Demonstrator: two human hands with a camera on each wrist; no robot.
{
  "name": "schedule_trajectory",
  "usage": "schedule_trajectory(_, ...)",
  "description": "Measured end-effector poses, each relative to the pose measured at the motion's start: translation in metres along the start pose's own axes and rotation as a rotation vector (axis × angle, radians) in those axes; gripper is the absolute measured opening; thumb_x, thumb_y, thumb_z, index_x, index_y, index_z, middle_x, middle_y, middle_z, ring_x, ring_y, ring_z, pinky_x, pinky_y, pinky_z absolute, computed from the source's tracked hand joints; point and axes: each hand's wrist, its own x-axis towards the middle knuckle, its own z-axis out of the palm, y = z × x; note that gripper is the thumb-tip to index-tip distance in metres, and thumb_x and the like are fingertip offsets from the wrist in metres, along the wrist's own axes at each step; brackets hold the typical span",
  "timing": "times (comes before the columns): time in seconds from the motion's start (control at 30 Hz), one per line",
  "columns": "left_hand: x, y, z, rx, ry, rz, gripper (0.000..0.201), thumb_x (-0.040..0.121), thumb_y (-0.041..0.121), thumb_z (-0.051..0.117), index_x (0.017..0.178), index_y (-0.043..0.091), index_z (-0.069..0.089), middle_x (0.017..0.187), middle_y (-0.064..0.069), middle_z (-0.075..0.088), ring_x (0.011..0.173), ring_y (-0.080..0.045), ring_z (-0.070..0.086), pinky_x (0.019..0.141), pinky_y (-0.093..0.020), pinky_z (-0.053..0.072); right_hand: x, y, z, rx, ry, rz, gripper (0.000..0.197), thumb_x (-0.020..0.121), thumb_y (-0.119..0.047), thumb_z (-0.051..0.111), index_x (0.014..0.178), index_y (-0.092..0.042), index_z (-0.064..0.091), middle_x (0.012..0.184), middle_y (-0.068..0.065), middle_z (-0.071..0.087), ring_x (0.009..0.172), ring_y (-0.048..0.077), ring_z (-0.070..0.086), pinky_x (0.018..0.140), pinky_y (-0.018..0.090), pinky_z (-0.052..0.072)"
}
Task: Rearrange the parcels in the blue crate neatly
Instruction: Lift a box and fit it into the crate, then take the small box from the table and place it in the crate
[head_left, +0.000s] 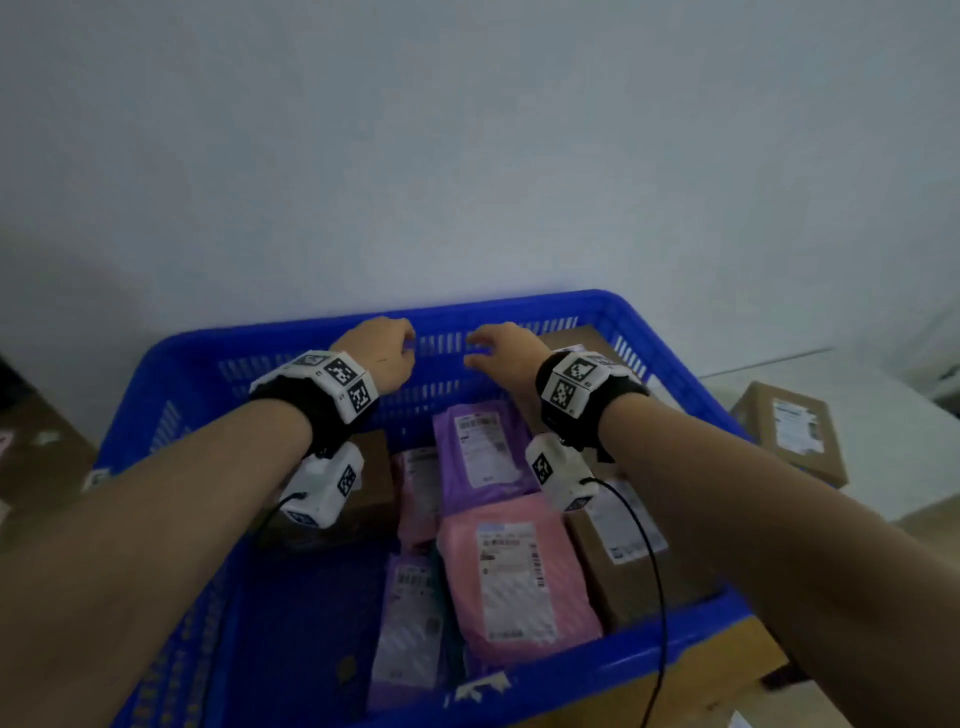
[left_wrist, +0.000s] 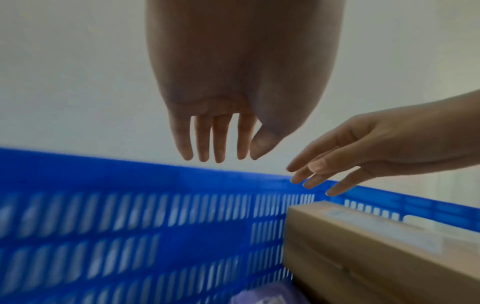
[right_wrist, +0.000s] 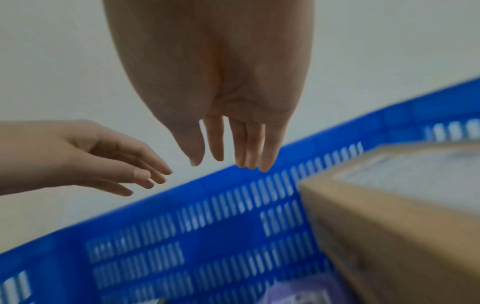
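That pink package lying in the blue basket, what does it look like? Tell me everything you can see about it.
The pink parcel is a soft mailer bag, apparently plastic, lying flat and slightly skewed inside the blue crate, near its front wall. A white printed shipping label with barcodes covers most of its top face. Its far end overlaps a purple parcel, and a brown cardboard box lies against its right side. Neither hand touches it.

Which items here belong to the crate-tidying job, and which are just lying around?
Part of the job:
blue crate
pink parcel
purple parcel
cardboard box in the crate
left hand
right hand

Lying about:
cardboard box outside the crate
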Motion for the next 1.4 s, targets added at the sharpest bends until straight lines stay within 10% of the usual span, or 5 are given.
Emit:
schedule_trajectory(0.5, 0.08, 0.315, 0.021, -0.038, 0.066, 0.343, 0.037, 0.096, 0.022, 0.043, 0.13, 0.012, 0.05, 0.136, -0.012, 0.051, 0.124, -0.029, 0.049, 0.102, -0.035, 0.039, -0.111, 0.231, -0.178, -0.175, 0.206, 0.252, 0.043, 0.096, -0.032, 0.049, 0.135, -0.015, 0.048, 0.141, 0.006, 0.049, 0.129, 0.025, 0.046, 0.107, 0.037, 0.037)
schedule_trajectory(0.77, 0.117, 0.459, 0.106, -0.029, -0.168, 0.379, 0.039, 0.097, 0.023, 0.044, 0.134, 0.012, 0.047, 0.14, -0.01, 0.049, 0.127, -0.027, 0.048, 0.102, -0.033, 0.039, -0.164, 0.388, -0.185, -0.068, 0.15, 0.459, 0.044, 0.098, -0.031, 0.045, 0.138, -0.013, 0.044, 0.144, 0.007, 0.045, 0.13, 0.026, 0.045, 0.106, 0.036, 0.037)
schedule_trajectory(1.4, 0.19, 0.501, 0.321, -0.045, -0.694, -0.01, 0.064, 0.096, 0.038, 0.048, 0.146, 0.005, 0.026, 0.144, -0.016, 0.044, 0.129, -0.033, 0.047, 0.106, -0.04, 0.04, -0.146, 0.588, -0.036, 0.522, 0.04, 0.805, 0.065, 0.095, -0.029, 0.052, 0.149, -0.009, 0.021, 0.149, 0.013, 0.039, 0.135, 0.029, 0.041, 0.106, 0.034, 0.035)
